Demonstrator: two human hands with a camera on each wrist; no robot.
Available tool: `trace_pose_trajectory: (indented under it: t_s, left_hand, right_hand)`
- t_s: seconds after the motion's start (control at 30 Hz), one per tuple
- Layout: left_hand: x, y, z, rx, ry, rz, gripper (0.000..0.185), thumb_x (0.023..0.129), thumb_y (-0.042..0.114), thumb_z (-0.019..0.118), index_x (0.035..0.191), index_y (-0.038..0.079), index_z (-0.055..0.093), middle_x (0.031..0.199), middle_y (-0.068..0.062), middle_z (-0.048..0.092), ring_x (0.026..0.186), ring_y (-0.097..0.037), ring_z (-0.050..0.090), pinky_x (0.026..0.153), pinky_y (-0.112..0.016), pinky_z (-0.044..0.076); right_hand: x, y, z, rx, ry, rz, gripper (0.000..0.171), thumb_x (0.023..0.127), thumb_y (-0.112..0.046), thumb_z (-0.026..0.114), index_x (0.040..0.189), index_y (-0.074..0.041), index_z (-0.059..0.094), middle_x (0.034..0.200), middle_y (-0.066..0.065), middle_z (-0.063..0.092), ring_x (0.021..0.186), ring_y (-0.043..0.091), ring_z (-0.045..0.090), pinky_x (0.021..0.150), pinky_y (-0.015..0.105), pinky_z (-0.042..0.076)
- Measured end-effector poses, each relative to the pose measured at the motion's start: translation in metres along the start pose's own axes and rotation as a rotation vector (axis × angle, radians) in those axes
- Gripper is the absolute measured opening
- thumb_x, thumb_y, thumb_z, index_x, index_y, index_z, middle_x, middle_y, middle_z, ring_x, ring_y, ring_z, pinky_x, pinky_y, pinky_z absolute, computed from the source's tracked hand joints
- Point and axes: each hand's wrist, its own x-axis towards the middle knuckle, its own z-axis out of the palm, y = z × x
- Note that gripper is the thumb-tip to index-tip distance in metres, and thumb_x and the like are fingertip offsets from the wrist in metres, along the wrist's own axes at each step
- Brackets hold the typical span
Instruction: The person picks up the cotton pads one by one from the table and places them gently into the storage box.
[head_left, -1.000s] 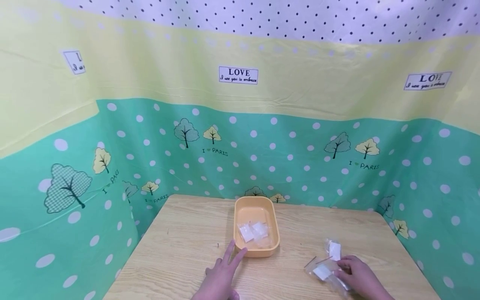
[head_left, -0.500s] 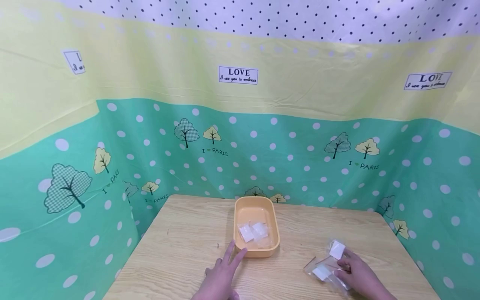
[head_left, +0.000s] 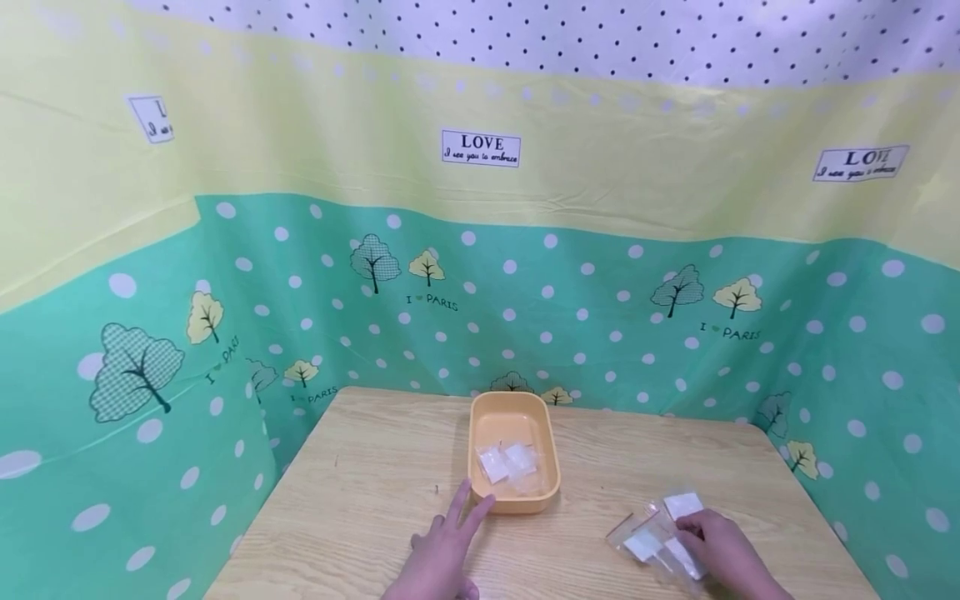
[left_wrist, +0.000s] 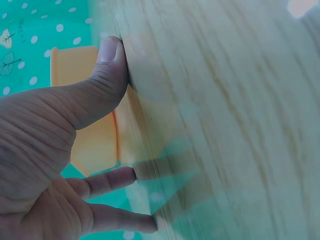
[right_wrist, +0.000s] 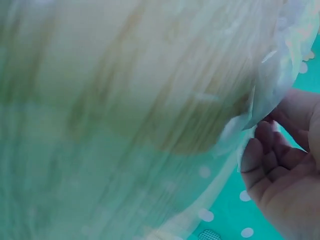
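Clear plastic bags: small, see-through, each with a white square pad inside; a loose overlapping cluster lying flat on the wooden table's near right part, one pad at the far edge of the cluster, another at its near left. Crinkled film edges show in the right wrist view, blurred. Well apart from the tray.

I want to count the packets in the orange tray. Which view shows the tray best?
The head view: the whole orange tray with its packets inside. The left wrist view shows only part of its wall behind the left hand; the right wrist view shows none of it.
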Motion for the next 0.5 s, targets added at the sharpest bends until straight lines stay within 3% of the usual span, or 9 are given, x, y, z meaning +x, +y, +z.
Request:
trace_pose_trajectory:
  t_s: [0.23, 0.5]
  left_hand:
    - [-0.001, 0.000, 0.001, 0.013, 0.011, 0.013, 0.140, 0.055, 0.024, 0.104, 0.168, 0.045, 0.024, 0.181, -0.013, 0.010, 0.130, -0.064, 0.055, 0.081, -0.096, 0.041]
    - [0.001, -0.001, 0.000, 0.012, -0.014, 0.003, 0.138, 0.057, 0.029, 0.103, 0.168, 0.046, 0.024, 0.181, -0.011, 0.008, 0.130, -0.064, 0.055, 0.080, -0.095, 0.041]
  right_hand:
    - [0.000, -0.002, -0.003, 0.014, 0.094, -0.020, 0.008, 0.098, -0.008, 0.074, 0.105, -0.006, 0.077, 0.094, 0.001, 0.076, 0.084, 0.016, 0.065, 0.077, 0.044, 0.063]
    - [0.005, -0.023, -0.022, 0.083, 0.204, -0.063, 0.028, 0.100, -0.010, 0.070, 0.127, -0.002, 0.069, 0.100, 0.003, 0.074, 0.089, 0.016, 0.066, 0.072, 0.031, 0.060]
